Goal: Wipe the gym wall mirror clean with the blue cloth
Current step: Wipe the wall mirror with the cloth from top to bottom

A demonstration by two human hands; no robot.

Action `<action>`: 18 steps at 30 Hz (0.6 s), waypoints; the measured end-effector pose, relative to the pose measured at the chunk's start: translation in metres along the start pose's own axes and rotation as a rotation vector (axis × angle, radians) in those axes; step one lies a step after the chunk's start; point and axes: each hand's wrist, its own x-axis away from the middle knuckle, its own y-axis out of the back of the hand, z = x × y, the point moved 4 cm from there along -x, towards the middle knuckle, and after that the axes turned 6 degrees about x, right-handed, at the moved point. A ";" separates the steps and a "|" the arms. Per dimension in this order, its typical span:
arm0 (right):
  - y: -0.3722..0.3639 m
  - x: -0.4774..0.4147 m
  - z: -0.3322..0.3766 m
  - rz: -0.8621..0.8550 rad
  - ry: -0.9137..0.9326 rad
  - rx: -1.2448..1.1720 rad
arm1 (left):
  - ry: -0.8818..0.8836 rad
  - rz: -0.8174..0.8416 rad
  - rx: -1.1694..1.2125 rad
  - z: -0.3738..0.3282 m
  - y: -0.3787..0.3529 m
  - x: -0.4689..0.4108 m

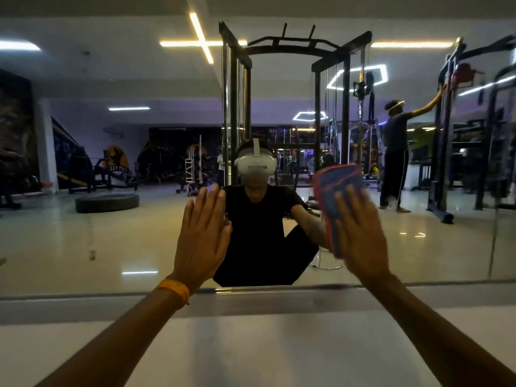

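The gym wall mirror (pixel 111 233) fills most of the view, and its lower edge runs just above the floor. My right hand (pixel 360 236) lies flat with straight fingers on the blue cloth (pixel 335 188), pressing it against the glass right of centre. The cloth has red edging and is blurred. My left hand (pixel 202 236) rests flat on the mirror left of centre, fingers straight and together, holding nothing. An orange band (pixel 173 293) sits on that wrist. My reflection, crouched low in dark clothes with a white headset, shows between the two hands.
A pale floor strip (pixel 251 344) lies below the mirror's lower edge (pixel 83 296). A vertical mirror seam (pixel 495 233) runs at the right. Reflected in the glass are a black cable rack (pixel 237 107), a large tyre (pixel 107 202) and another person (pixel 395 157) reaching at a machine.
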 end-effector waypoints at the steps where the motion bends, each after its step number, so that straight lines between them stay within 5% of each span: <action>1: 0.005 -0.003 -0.004 -0.032 -0.177 -0.031 | 0.008 -0.005 -0.003 -0.001 -0.002 0.003; 4: -0.016 0.015 0.049 -0.009 -0.234 -0.085 | 0.033 -0.030 0.013 -0.008 -0.008 0.007; 7: -0.041 0.061 0.108 0.158 0.318 -0.015 | 0.041 -0.043 0.000 -0.010 -0.015 0.015; 9: -0.037 0.069 0.081 0.172 0.458 0.043 | 0.034 -0.033 -0.012 -0.011 -0.021 0.028; 11: -0.023 0.063 0.036 0.135 0.316 0.040 | 0.025 -0.023 0.002 -0.011 -0.023 0.040; 15: -0.001 0.084 -0.016 0.083 -0.263 -0.080 | 0.016 -0.024 0.004 -0.014 -0.024 0.048; 18: -0.015 0.090 0.035 0.173 -0.240 -0.128 | 0.060 -0.051 0.012 -0.021 -0.029 0.047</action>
